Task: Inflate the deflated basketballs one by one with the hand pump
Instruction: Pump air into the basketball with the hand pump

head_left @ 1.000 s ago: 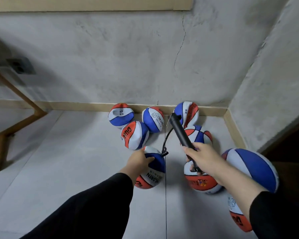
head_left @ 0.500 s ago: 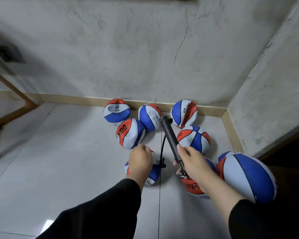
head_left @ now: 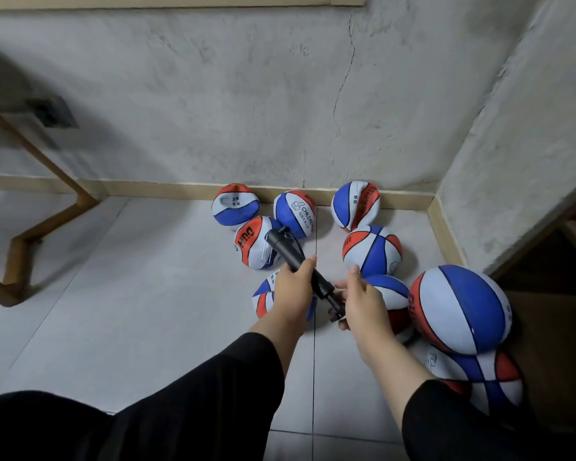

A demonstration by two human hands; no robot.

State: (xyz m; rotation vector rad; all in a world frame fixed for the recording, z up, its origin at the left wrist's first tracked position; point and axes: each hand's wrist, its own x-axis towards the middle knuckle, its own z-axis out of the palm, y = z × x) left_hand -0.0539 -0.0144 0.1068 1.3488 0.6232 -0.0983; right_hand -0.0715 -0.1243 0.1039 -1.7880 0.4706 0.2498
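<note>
The pump sits at the centre of the frame, a slim black tube slanting from upper left to lower right above the floor. The left hand is wrapped round its barrel, fingers curled over the tube. The right hand is at the lower end, by the handle; its thumb stands up and its fingers curl underneath, but whether they actually close on the handle cannot be told. A thin hose loops from the pump's top end down the left side.

The pump looks rigid, light and smooth, so it should be held as it is: one hand round the barrel, the other on the handle, stroking in line with the tube. The hose and needle are probably the fragile parts and bend easily.

The balls lie in the corner, at centre and lower right. Several look dented or flattened, so they should be soft, light and apt to roll or cave in under a push; one is best steadied beside its valve. The big ball at right looks round and firm.

Writing: "CHILDRE…" with a thumbs-up mark on the ball by the skirting, and large letters, seemingly "DUN…", on the one just below it. Other print is too small to read.
</note>
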